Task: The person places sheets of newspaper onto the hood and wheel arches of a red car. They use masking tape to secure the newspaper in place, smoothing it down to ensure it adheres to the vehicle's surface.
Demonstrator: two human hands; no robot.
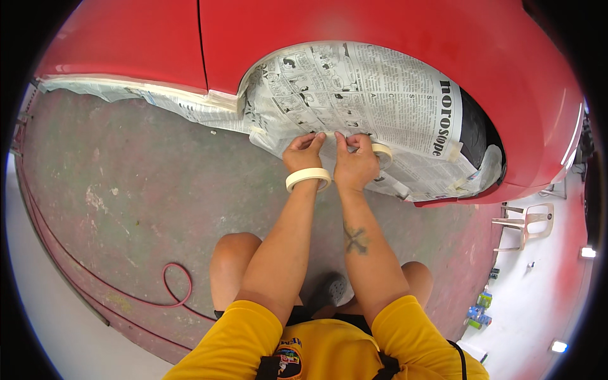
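My left hand (305, 152) and my right hand (356, 159) are close together in front of the newspaper (335, 88) covering the red car's wheel opening. Thumb and fingers of each hand pinch a short pale strip of masking tape (331, 135) between them, against or just off the paper; I cannot tell which. At the outer side of my right hand is a masking tape roll (384, 154), partly hidden by the fingers. A wider masking tape roll (308, 178) hangs around my left wrist like a bracelet.
The red car body (380, 22) curves over the paper. More newspaper (190, 109) is taped along its lower sill at left. A red hose (177, 303) loops on the stained floor (139, 190). To the right are a plastic chair (532, 223) and several small bottles (480, 310).
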